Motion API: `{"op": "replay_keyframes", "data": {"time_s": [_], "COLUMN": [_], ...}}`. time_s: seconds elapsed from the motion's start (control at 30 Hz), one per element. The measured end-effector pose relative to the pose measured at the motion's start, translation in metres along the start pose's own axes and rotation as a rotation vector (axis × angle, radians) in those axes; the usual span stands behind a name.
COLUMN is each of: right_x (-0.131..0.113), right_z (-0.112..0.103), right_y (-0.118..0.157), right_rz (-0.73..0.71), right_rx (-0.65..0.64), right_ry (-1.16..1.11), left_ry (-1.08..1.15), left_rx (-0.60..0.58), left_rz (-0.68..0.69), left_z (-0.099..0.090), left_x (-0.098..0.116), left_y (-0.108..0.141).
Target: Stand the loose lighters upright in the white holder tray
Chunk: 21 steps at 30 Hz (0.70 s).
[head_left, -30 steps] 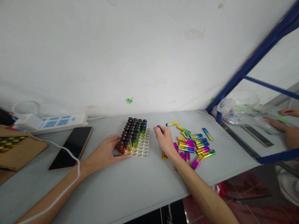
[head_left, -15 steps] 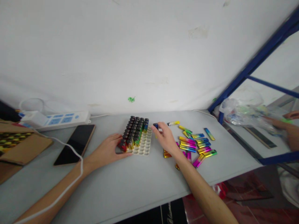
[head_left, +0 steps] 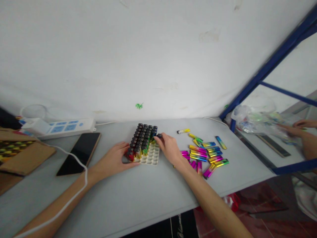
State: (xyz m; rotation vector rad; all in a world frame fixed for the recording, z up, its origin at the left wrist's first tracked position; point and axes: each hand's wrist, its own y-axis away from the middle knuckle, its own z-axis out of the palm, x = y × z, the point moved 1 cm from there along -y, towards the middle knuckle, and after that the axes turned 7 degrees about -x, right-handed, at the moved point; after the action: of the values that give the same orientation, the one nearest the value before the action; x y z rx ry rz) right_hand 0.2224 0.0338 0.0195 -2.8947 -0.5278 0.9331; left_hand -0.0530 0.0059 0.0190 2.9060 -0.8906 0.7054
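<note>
Head view, from the left: where are the hands?

"Well apart. The left hand (head_left: 117,156) is curved around the near left corner of the tray (head_left: 154,160), on the grey surface (head_left: 111,201)."

And what is done?

"Black-capped lighters (head_left: 141,136) stand upright in close rows, filling the tray's left part. I'd judge it past halfway. Bare sockets show on the right and near sides."

What about the other hand?

"Farther right, the right hand (head_left: 170,147) has its fingertips closed on one capped lighter (head_left: 159,136), just over the tray's right side. I can't tell whether its lower end is in a socket."

So what is left?

"Those bare sockets, and the loose lighters (head_left: 198,149) lying scattered at far right, beyond that hand."
</note>
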Motion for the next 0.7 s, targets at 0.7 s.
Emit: {"op": "replay_keyframes", "data": {"time_s": [0.7], "right_x": [0.038], "right_z": [-0.067], "right_y": [0.065], "right_rz": [0.03], "right_rx": [0.045], "right_ry": [0.084], "left_ry": [-0.028], "left_rx": [-0.031], "left_rz": [-0.018], "left_z": [0.0], "left_x": [-0.002], "left_y": [-0.002]}}
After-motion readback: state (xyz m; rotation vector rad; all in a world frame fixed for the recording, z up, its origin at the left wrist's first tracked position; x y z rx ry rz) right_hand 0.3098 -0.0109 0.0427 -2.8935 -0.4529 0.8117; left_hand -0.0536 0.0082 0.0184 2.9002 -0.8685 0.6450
